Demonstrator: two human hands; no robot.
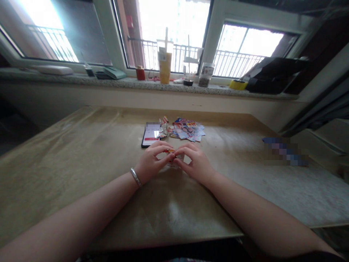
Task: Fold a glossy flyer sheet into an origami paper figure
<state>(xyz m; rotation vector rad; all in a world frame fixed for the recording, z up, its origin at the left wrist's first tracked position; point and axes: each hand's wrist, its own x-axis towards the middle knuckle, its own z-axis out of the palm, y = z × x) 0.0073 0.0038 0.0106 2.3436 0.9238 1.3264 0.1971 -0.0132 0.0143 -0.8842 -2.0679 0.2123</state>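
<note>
My left hand (pixel 154 160) and my right hand (pixel 196 162) meet over the table, fingertips pinching a small printed packet (pixel 172 165) between them. White with orange and red print, the packet is partly covered by my fingers, so its contents cannot be made out. Just beyond my left hand lies a phone (pixel 151 135) with its screen lit. Crumpled wrapper pieces (pixel 165 128) rest against the phone's right side. Behind my right hand is a loose pile of colourful printed cards or flat packets (pixel 189 130).
The tan table (pixel 109 145) reaches to the wall under the window. A blurred bluish flat thing (pixel 285 151) lies at its right side. On the stone sill (pixel 125 84) stand a tall cup of yellow drink (pixel 165 67), a small red jar (pixel 140 73) and a black bag-like object (pixel 272 74).
</note>
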